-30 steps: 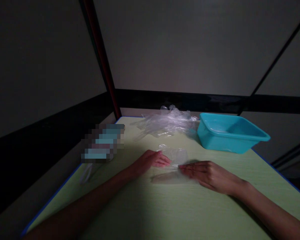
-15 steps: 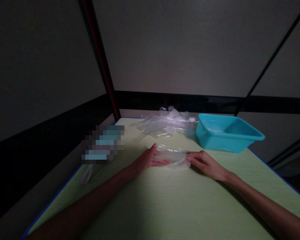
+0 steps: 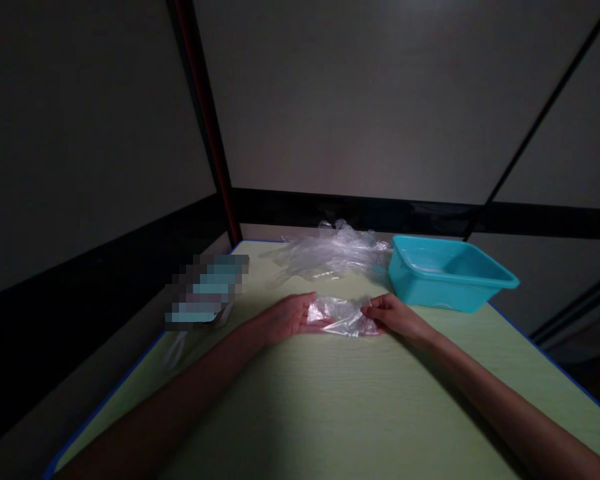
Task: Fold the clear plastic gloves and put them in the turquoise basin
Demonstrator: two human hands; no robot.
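Clear plastic film [image 3: 344, 316] over mid bench [image 3: 330, 407], between side edges; likely light, limp, slippery, tearable: pinch the ends. Right hand [image 3: 394, 314] pinches its right end; left hand [image 3: 289, 316] at left end, grip unclear. Plastic pile [image 3: 333, 253] toward far edge.

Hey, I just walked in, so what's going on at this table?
A person is handling a piece of clear plastic above or on the table. The right hand pinches its right end; the left hand is at the other end, fingers showing through it. Beyond lies a loose heap of clear plastic, with a turquoise tub to its right.
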